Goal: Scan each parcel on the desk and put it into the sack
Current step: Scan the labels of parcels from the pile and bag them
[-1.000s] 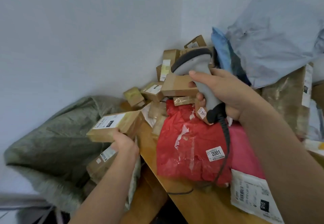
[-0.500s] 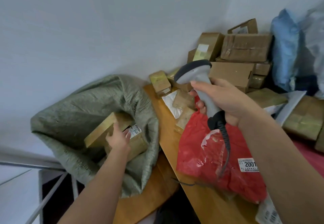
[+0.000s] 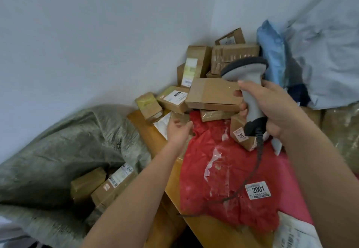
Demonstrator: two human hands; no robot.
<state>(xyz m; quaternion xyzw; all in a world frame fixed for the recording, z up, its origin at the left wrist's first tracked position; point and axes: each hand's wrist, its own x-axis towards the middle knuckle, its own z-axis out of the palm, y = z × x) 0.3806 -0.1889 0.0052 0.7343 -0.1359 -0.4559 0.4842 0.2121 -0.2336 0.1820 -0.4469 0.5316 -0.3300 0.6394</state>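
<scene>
My right hand (image 3: pixel 272 109) grips a grey barcode scanner (image 3: pixel 246 76), held above the desk with its black cable trailing down over a red plastic parcel (image 3: pixel 223 185) labelled 2001. My left hand (image 3: pixel 177 131) is open and empty, stretched over the desk's left edge toward a small taped parcel (image 3: pixel 179 118) lying by the red one. A green woven sack (image 3: pixel 64 150) sags open at the left below the desk, with two cardboard boxes (image 3: pixel 108 185) inside. Several cardboard parcels (image 3: pixel 211 94) are heaped in the corner behind.
The wooden desk (image 3: pixel 151 137) runs diagonally from the corner toward me. Blue and grey plastic bags (image 3: pixel 318 53) pile up at the right against the wall. A white mailer (image 3: pixel 295 234) lies at the bottom right. White walls close off the back and left.
My left hand has let go of the box inside the sack and has come back up over the desk, open. The scanner hand has stayed raised; the view swung right.
</scene>
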